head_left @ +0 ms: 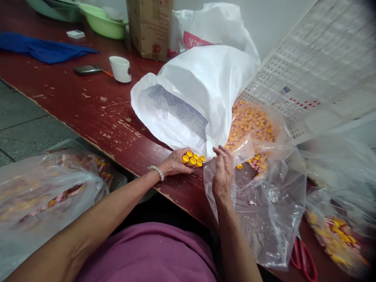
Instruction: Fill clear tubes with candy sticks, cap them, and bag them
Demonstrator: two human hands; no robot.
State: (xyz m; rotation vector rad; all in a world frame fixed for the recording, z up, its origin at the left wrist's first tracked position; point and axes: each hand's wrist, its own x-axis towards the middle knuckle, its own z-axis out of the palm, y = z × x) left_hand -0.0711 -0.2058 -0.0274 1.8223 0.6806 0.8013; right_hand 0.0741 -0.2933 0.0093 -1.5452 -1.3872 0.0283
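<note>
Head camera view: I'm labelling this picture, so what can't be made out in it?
All in the head view:
- Right hand: blurred; fingertip contact with the white sack is unclear.
- Yellow-ended pieces: bodies mostly hidden by their ends and the left hand.
- Red handles: what they join is obscured by the clear bag.
- Cloudy bag: cut off by the left edge.
- Cardboard box: print blurred, too small.

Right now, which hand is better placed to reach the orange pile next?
Probably the right hand: it looks empty, its fingers are open, and it is nearer the orange pile. The left hand is holding yellow caps.
</note>
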